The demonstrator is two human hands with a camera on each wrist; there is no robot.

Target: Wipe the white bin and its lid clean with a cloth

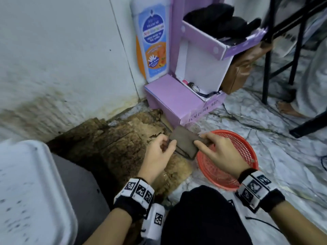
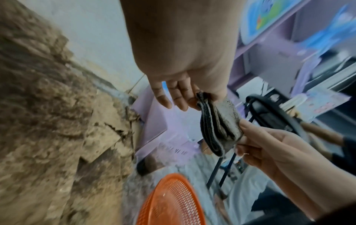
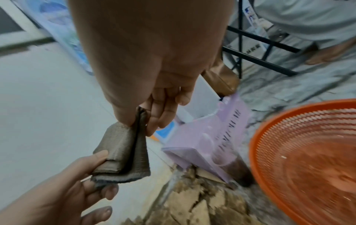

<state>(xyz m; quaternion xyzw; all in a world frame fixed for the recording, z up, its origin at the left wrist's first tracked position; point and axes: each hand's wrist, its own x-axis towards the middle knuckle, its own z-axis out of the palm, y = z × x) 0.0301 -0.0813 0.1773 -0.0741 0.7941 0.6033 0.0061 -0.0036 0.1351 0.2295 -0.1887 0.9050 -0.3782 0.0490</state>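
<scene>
While both hands are raised above the floor, they hold one folded cloth (image 1: pixel 184 144) between them. The left hand (image 1: pixel 157 154) pinches the left edge of this grey-brown cloth with thumb and fingers, and the right hand (image 1: pixel 219 152) pinches the opposite edge in the same way. In the wrist views the cloth shows several folded layers, stretched between the two grips, and it looks dirty.

Just under the right hand an orange-red mesh basket (image 1: pixel 246 147) lies on the marble-patterned floor (image 1: pixel 274 156). Under the left hand, and further to its left, there is a patch of brown, crumbling, damaged floor (image 1: pixel 113 144) along the stained white wall (image 1: pixel 62 59).

Beyond the hands, a pink-purple cardboard box (image 1: pixel 173 101) stands in the corner, with a large bottle-shaped sign (image 1: pixel 152 39) behind it. To the far left of the left hand, near the person, the white lid (image 1: pixel 26 188) of the bin is visible, with dark specks on it; the grey part under it is only partly seen.
</scene>
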